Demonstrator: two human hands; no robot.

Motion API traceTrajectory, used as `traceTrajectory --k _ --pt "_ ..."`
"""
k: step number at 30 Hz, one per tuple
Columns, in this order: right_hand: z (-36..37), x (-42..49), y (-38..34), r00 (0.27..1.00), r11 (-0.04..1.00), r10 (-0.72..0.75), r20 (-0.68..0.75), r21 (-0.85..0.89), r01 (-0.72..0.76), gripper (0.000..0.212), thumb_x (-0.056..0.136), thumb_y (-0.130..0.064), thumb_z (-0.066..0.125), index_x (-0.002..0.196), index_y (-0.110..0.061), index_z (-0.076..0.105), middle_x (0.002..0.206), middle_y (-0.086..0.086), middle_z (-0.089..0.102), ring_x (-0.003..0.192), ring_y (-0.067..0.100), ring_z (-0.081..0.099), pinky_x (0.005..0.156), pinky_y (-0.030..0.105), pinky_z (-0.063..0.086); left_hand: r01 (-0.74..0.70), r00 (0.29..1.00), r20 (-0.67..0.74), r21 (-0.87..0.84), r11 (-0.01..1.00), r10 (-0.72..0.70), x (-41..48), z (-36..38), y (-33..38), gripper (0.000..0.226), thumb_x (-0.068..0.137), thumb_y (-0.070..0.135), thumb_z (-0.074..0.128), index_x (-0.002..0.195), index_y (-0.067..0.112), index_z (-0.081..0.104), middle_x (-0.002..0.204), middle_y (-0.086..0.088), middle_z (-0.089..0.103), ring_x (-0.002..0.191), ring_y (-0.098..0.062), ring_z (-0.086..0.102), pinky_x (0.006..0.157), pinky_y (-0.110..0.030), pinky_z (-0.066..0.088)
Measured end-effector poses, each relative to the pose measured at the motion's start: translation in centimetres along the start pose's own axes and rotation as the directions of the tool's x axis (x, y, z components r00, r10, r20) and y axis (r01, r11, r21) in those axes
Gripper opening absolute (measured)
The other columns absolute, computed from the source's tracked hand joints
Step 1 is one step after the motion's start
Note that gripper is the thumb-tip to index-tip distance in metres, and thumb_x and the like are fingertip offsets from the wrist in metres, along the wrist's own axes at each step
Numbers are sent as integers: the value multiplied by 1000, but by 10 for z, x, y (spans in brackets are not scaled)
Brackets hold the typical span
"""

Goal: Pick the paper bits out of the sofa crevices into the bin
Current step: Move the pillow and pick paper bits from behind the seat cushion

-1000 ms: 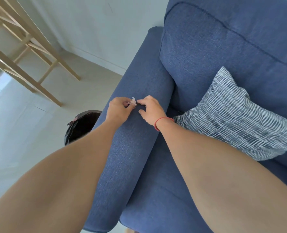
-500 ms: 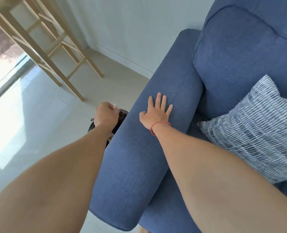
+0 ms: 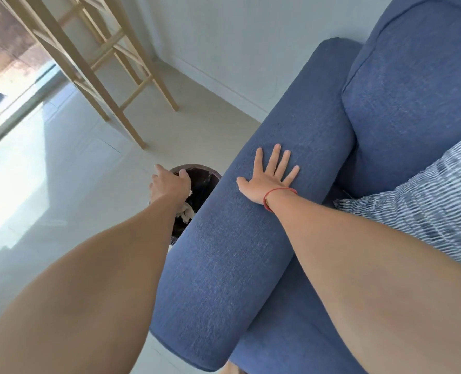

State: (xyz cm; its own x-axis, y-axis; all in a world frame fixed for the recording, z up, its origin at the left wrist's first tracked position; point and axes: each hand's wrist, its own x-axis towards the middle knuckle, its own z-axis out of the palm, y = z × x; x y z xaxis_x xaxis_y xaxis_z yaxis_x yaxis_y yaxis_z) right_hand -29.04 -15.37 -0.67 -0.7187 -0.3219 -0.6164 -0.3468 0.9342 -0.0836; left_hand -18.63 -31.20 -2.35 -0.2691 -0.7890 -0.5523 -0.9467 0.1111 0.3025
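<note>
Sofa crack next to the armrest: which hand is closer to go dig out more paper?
Probably the right hand. It lies flat on the armrest, nearer the crack. The left hand is out over the bin, on the armrest's far side.

Bin mouth: I see the bin just off centre at 9 o'clock, tight against the armrest. My left grip hangs over its left rim, and the right half of the mouth lies open from above.
Armrest: a broad ridge running from 6 to 1 o'clock between bin and seat, with my right grip flat on top.
Floor: bare floor at 9 to 10 o'clock, open up to the bin.
Stool: wooden legs at 11 o'clock, well apart from the bin.
Seat side: a striped pillow at 3 o'clock covers the seat below the back cushion.
</note>
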Motion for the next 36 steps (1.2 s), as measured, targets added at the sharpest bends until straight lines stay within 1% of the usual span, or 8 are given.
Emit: traceTrajectory --k 4,8,12,18,22,24,31,36 --pt "0 -1 3 999 998 -37 -6 43 37 83 94 -52 34 154 -23 -16 155 14 -37 143 36 -34 115 60 -18 -140 985 97 -57 988 145 -21 24 29 56 97 43 36 137 5 40 139 -17 49 129 -37 44 102 -47 39" --pt "-4 -10 25 985 980 -153 -84 115 162 74 97 -40 37 156 -21 -3 161 8 -24 149 29 -25 119 52 -13 -327 903 248 -131 936 351 -50 50 42 48 100 41 32 113 2 57 125 -20 61 117 -36 55 87 -35 41" --pt "-17 -26 64 954 941 -252 -160 188 280 64 98 -20 41 155 -11 14 165 3 0 153 21 -4 124 39 3 -380 898 231 -27 925 375 -78 62 42 56 101 42 32 143 7 40 144 -16 47 133 -34 44 107 -40 35" --pt "-39 -58 143 971 957 -60 -230 265 122 56 98 -22 43 150 -8 27 164 5 9 153 20 6 124 47 5 -471 864 232 59 880 447 -124 67 84 52 102 41 28 134 3 43 144 -22 44 135 -39 38 112 -49 30" --pt "-66 -78 196 960 959 30 -277 278 50 56 98 -25 41 150 -9 27 164 7 10 153 21 7 124 50 4 -559 808 252 45 828 532 -179 71 139 55 103 42 27 150 15 29 160 -8 23 149 -26 17 119 -43 20" --pt "-79 -89 222 954 959 66 -292 282 20 58 99 -26 40 152 -10 24 164 6 8 153 22 6 123 49 2 -599 775 262 16 800 575 -206 77 166 57 102 43 30 153 18 23 161 -5 22 149 -23 19 119 -42 22" --pt "-101 -126 327 902 939 168 -398 344 -24 53 96 -24 46 146 -10 35 162 5 19 151 19 16 123 50 3 -765 607 328 -6 644 724 -289 118 232 57 100 39 40 152 16 27 156 -9 33 145 -25 28 118 -40 25" --pt "-92 -144 397 896 926 297 -329 328 -187 72 93 -40 54 152 -12 24 163 9 13 152 26 9 122 54 4 -887 450 358 71 457 818 -332 159 255 64 97 29 51 153 16 21 162 -10 13 150 -24 14 120 -41 21"
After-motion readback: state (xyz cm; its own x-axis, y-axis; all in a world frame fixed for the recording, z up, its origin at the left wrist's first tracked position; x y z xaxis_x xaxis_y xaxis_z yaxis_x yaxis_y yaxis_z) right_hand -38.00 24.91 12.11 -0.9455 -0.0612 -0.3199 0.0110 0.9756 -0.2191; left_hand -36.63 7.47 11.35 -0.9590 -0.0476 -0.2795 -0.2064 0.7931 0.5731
